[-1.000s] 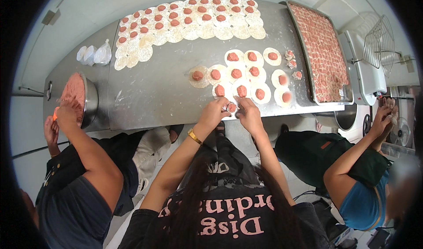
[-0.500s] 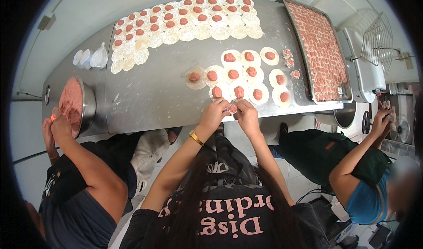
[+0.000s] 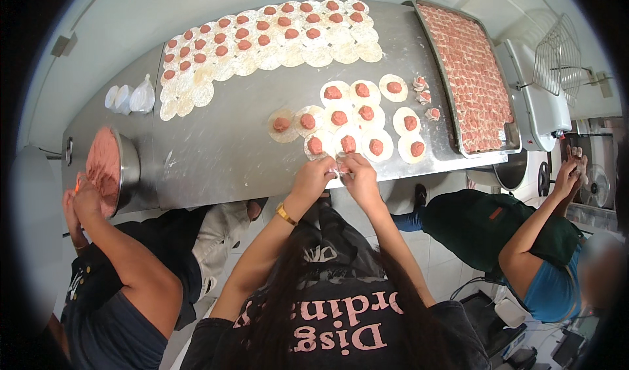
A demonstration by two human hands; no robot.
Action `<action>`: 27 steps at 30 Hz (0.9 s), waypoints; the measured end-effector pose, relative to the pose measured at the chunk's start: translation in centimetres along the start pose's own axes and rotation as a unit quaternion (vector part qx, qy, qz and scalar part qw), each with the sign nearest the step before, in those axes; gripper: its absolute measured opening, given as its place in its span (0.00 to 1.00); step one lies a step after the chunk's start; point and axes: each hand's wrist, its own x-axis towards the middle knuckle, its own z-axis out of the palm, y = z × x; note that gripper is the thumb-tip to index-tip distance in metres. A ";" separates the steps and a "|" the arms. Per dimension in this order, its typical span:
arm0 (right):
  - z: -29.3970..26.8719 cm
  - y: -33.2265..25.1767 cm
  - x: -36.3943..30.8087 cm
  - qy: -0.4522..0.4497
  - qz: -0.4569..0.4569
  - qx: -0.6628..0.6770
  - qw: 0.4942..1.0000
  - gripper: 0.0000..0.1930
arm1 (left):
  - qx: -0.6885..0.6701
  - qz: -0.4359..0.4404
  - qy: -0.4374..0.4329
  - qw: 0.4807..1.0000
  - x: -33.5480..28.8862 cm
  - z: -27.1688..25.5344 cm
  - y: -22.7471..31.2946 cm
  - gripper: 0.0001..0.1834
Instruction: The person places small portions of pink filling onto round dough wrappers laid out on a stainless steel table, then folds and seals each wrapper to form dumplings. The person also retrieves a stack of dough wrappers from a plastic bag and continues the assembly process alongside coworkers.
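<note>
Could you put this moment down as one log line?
left hand: pinching filled wrapper | right hand: pinching same wrapper | table: topped wrappers beyond hands | right: dumpling tray | left: filling bowl

A small, pale dough dumpling with pink filling (image 3: 341, 168) is pinched between the fingertips of the left hand (image 3: 317, 175) and right hand (image 3: 360, 175), just right of the frame's centre. Some pink shows; fingers hide much of its shape.
</note>
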 end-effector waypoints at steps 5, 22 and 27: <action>-7.4 5.7 0.9 0.149 0.080 -0.020 0.985 0.15 | -0.009 -0.143 0.175 0.974 -1.4 -3.7 -3.1 0.11; -12.7 6.9 1.1 0.284 0.143 -0.045 0.947 0.23 | -0.207 -0.222 0.282 0.910 2.9 -8.3 -6.7 0.09; -3.7 0.1 -0.3 0.036 0.142 0.238 0.960 0.18 | -0.605 -0.122 0.252 0.745 0.0 -6.7 -4.0 0.07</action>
